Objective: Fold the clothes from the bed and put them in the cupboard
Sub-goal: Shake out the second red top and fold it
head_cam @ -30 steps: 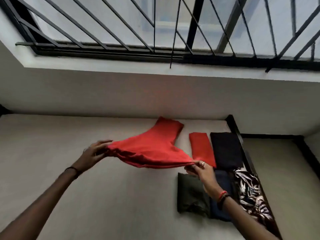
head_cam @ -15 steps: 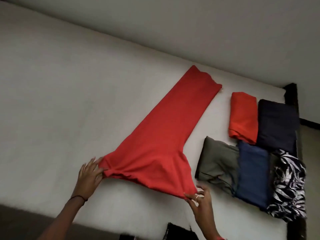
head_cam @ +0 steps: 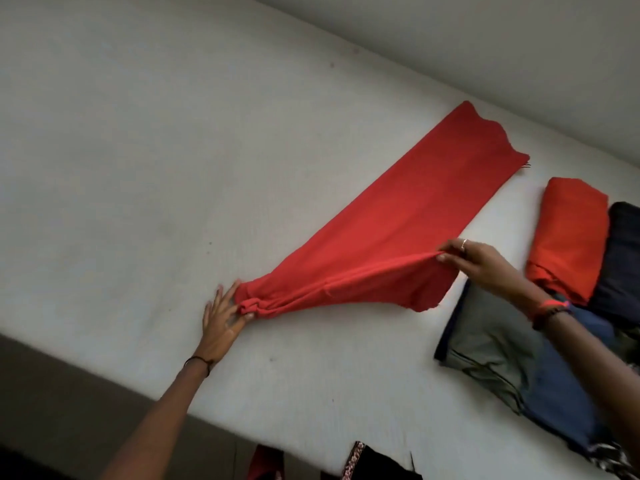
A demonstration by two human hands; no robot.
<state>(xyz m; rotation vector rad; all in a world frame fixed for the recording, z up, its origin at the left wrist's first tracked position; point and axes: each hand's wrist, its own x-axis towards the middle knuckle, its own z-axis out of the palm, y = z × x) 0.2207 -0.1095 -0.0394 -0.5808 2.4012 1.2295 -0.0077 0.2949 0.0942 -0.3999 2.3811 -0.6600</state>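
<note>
A long red garment [head_cam: 398, 216] lies diagonally across the pale bed [head_cam: 138, 150], its far end flat near the wall. My left hand [head_cam: 223, 315] grips the bunched near end of it on the mattress. My right hand [head_cam: 474, 263] pinches a fold of the same red cloth and holds it lifted above the bed, so a taut ridge runs between my hands. To the right lie folded clothes: an orange-red one [head_cam: 571, 237], a dark one [head_cam: 623, 258], an olive one [head_cam: 491, 344] and a blue one [head_cam: 561, 386].
The wall [head_cam: 485, 46] runs along the bed's far side. The bed's near edge drops to a dark floor [head_cam: 52, 410] at the lower left. Dark and red cloth pieces [head_cam: 363, 462] show at the bottom edge. A patterned black-and-white cloth [head_cam: 613, 459] sits at the lower right.
The view dropped from the window to the bed and the red garment was laid down. My right hand moved up and away from the near corner, lifting a fold; my left hand stayed on the bunched end.
</note>
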